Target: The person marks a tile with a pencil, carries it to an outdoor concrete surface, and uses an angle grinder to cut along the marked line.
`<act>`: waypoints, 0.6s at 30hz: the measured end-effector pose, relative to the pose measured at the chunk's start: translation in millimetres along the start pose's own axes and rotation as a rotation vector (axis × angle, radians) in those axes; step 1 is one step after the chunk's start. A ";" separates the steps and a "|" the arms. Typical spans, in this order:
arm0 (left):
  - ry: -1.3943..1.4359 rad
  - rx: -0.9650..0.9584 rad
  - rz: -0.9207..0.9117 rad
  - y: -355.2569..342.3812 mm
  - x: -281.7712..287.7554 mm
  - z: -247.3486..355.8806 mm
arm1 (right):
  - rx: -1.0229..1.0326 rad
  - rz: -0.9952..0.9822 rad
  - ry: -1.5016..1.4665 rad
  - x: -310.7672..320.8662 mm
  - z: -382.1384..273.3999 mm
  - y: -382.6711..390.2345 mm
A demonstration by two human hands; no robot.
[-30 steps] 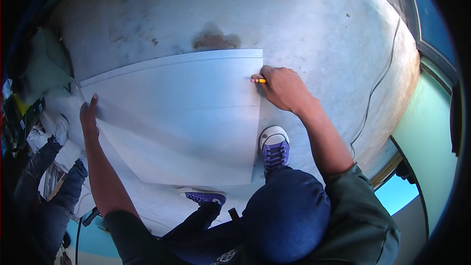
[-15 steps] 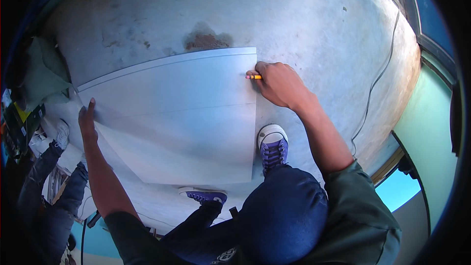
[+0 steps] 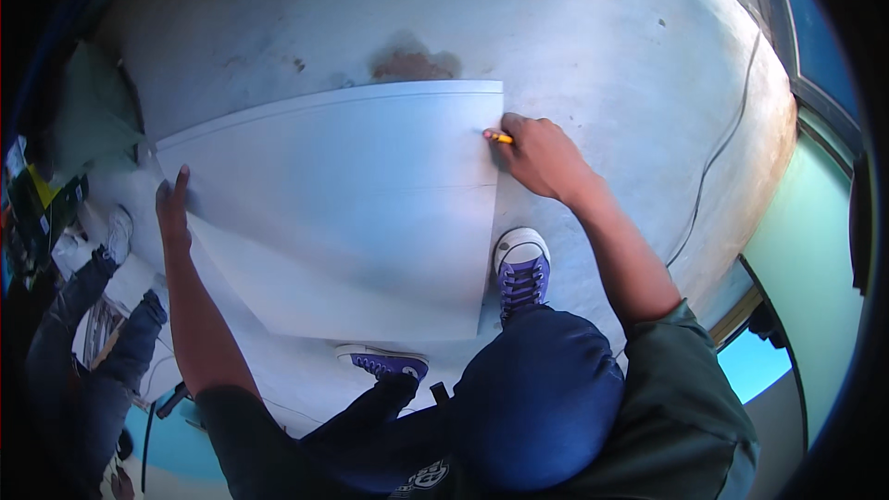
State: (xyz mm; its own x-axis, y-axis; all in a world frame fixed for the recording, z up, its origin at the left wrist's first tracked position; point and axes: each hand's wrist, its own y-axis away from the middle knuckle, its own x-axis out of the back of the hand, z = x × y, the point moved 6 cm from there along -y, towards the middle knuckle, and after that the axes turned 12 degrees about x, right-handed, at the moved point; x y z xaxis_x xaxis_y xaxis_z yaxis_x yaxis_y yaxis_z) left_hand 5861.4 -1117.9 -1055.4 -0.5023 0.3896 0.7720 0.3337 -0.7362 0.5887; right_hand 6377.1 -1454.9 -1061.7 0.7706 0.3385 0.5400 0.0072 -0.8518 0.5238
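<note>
A large pale sheet (image 3: 370,194) spans the space before me, with a fine line across its middle and another along its far edge. At its left edge my left hand (image 3: 173,206) is closed, the thumb lying over the top and the other fingers partly hidden. My right hand (image 3: 546,157) grips the sheet's right edge near the far corner. A yellow pencil (image 3: 501,137) sticks out from that same hand, its pink eraser end over the sheet. The right fingertips are hidden beneath the sheet.
Purple sneakers (image 3: 523,278) on my feet stand close to the sheet's near side. At the left are another person's legs (image 3: 88,306), a green cloth (image 3: 93,120) and a dark box. A cable (image 3: 713,162) runs along the floor (image 3: 593,37) at right. A brown stain marks the far floor.
Both hands and the sheet have shifted slightly right and away from me in the view. The grip on the sheet and the pencil stays the same.
</note>
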 end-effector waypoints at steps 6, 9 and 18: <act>0.205 -0.014 0.117 -9.8 37.0 -86.8 | -0.370 -0.091 -0.354 -65.9 -44.8 53.7; 0.245 0.051 0.097 -1.6 57.2 -189.9 | -0.472 -0.366 -0.530 -128.0 -72.3 95.6; -0.130 0.045 0.177 32.0 107.7 -467.2 | -0.439 -0.699 -0.571 -262.6 -157.8 86.3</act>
State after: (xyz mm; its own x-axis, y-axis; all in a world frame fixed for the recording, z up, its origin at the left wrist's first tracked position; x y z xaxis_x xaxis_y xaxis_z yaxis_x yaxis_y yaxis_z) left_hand 5445.2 -1358.0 -1065.5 -0.3269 0.3268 0.8868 0.4439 -0.7753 0.4493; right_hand 6074.8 -1554.2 -1054.3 0.8746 0.3658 -0.3182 0.4278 -0.2736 0.8615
